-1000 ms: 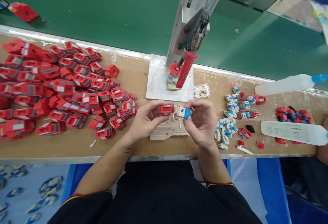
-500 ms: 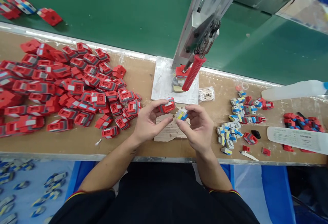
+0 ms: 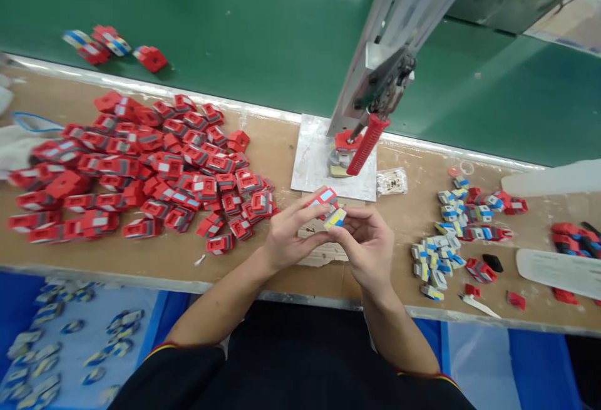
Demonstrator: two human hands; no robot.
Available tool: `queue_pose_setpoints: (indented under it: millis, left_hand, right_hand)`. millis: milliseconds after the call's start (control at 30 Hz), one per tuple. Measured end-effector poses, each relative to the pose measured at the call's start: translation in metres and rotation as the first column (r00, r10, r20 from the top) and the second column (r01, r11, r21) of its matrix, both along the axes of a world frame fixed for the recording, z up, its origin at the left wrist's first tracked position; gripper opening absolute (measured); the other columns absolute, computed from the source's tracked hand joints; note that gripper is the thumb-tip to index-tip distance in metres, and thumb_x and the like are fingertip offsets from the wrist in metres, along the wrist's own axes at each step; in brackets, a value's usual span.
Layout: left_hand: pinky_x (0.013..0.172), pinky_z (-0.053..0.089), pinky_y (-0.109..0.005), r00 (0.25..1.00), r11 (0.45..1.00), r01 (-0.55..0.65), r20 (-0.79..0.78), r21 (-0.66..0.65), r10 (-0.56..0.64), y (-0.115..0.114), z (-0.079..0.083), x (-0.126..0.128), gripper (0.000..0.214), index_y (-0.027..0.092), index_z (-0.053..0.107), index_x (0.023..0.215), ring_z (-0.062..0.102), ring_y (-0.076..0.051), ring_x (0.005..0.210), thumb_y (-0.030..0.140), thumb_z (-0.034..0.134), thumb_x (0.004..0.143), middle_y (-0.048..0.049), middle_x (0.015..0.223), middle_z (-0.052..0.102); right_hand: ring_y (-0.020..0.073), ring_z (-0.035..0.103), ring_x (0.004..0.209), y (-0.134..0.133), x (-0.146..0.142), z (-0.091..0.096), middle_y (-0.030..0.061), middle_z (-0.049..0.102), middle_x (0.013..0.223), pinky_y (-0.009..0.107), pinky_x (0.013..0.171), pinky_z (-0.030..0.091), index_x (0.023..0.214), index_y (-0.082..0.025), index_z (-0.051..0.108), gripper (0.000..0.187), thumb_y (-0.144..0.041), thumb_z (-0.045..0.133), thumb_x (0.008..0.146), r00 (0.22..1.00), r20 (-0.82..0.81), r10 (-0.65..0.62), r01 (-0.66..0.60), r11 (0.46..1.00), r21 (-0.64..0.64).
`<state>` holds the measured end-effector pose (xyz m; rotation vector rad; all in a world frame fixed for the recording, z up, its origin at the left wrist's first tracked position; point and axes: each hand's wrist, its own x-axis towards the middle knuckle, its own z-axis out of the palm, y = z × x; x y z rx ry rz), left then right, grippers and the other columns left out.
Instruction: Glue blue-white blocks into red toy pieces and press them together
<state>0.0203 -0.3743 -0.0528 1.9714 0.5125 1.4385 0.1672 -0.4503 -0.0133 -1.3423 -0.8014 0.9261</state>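
Between the thumb and fingers of my left hand [image 3: 291, 231] is a red toy vehicle part [image 3: 327, 197], with a pale patch facing up. My right hand [image 3: 369, 241] pinches a small white, yellow and blue toy piece [image 3: 335, 218]. The two pieces meet, or nearly so, in front of my chest; whether they are joined I cannot tell. Just beyond my hands stands a toggle clamp with a red handle [image 3: 369, 144]. A red part [image 3: 346, 141] sits under its plunger on a metal base plate [image 3: 307, 159].
Many red parts [image 3: 154, 166] are heaped at the left. White, yellow and blue pieces [image 3: 436, 256] lie at the right, near a white bottle [image 3: 558, 272] and a white-handled blade [image 3: 481, 305]. Cotton swabs [image 3: 392, 181] lie beside the plate. A green surface [image 3: 282, 41] runs behind.
My hands have come together, bringing the red part against or close to the white, yellow and blue piece. The red part has been turned, and the whole view has shifted slightly.
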Motion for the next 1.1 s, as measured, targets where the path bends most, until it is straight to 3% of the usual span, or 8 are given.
queue_pose_setpoints:
  millis: [200, 400, 500, 600, 667, 833, 1100]
  left_hand:
    - [0.094, 0.073, -0.039, 1.000, 0.995, 0.008, -0.016, 0.102, -0.006, 0.003, -0.001, -0.004, 0.050, 0.026, 0.066, 0.141, 0.081, -0.030, 0.123, 0.025, 0.084, 0.095, -0.0179, 0.139, 0.078]
    - [0.096, 0.073, -0.037, 0.992, 0.990, 0.124, 0.014, 0.065, -0.126, -0.001, 0.013, -0.009, 0.045, 0.025, 0.066, 0.140, 0.080, -0.029, 0.126, 0.034, 0.081, 0.099, -0.0183, 0.135, 0.080]
    - [0.095, 0.072, -0.035, 0.979, 0.978, 0.201, 0.014, 0.047, -0.202, -0.003, 0.023, -0.011, 0.046, 0.027, 0.065, 0.141, 0.080, -0.028, 0.125, 0.033, 0.081, 0.098, -0.0165, 0.134, 0.080]
    - [0.092, 0.073, -0.034, 0.966, 0.964, 0.259, 0.004, 0.065, -0.260, -0.004, 0.031, -0.012, 0.050, 0.029, 0.065, 0.144, 0.083, -0.028, 0.118, 0.029, 0.083, 0.097, -0.0154, 0.132, 0.082]
    - [0.093, 0.072, -0.033, 0.961, 0.957, 0.277, -0.010, 0.086, -0.278, -0.005, 0.035, -0.013, 0.051, 0.028, 0.066, 0.144, 0.084, -0.027, 0.116, 0.027, 0.083, 0.096, -0.0156, 0.133, 0.082]
    - [0.101, 0.070, -0.032, 0.950, 0.945, 0.313, -0.048, 0.100, -0.309, -0.011, 0.043, -0.014, 0.061, 0.024, 0.058, 0.155, 0.081, -0.026, 0.123, 0.033, 0.081, 0.099, -0.0170, 0.134, 0.081]
    - [0.106, 0.068, -0.034, 0.945, 0.943, 0.325, -0.073, 0.076, -0.320, -0.018, 0.048, -0.014, 0.070, 0.020, 0.056, 0.159, 0.080, -0.027, 0.125, 0.041, 0.083, 0.098, -0.0182, 0.126, 0.083]
  right_hand:
    - [0.0167, 0.074, 0.069, 0.001, 0.007, -0.006, 0.0019, 0.078, 0.090, 0.029, 0.060, 0.066, 0.090, -0.026, 0.076, 0.036, -0.041, 0.103, 0.072, 0.991, 0.128, 0.023, -0.044, 0.986, 0.162]
    - [0.0157, 0.065, 0.066, -0.003, 0.022, 0.003, 0.0005, 0.074, 0.084, 0.029, 0.060, 0.060, 0.095, -0.029, 0.077, 0.034, -0.047, 0.099, 0.077, 0.944, 0.316, 0.093, -0.185, 0.943, 0.275]
    - [0.0225, 0.074, 0.089, -0.005, 0.032, 0.010, 0.0081, 0.078, 0.111, 0.036, 0.074, 0.066, 0.127, -0.031, 0.077, 0.061, -0.062, 0.094, 0.077, 0.891, 0.422, 0.167, -0.288, 0.927, 0.241]
    - [0.0324, 0.074, 0.129, -0.006, 0.040, 0.015, 0.0141, 0.075, 0.142, 0.047, 0.106, 0.066, 0.150, -0.032, 0.066, 0.082, -0.072, 0.085, 0.081, 0.808, 0.469, 0.357, -0.477, 0.864, 0.164]
    - [0.0320, 0.071, 0.138, -0.008, 0.043, 0.017, 0.0122, 0.075, 0.146, 0.049, 0.117, 0.061, 0.156, -0.035, 0.062, 0.081, -0.068, 0.083, 0.085, 0.778, 0.479, 0.406, -0.540, 0.822, 0.180]
    - [0.0282, 0.074, 0.135, -0.015, 0.045, 0.017, 0.0088, 0.078, 0.142, 0.046, 0.116, 0.062, 0.153, -0.040, 0.062, 0.076, -0.057, 0.089, 0.084, 0.813, 0.397, 0.425, -0.554, 0.774, 0.306]
    - [0.0273, 0.074, 0.132, -0.020, 0.048, 0.012, 0.0085, 0.077, 0.136, 0.042, 0.114, 0.062, 0.144, -0.037, 0.069, 0.078, -0.050, 0.100, 0.073, 0.832, 0.270, 0.485, -0.553, 0.764, 0.331]
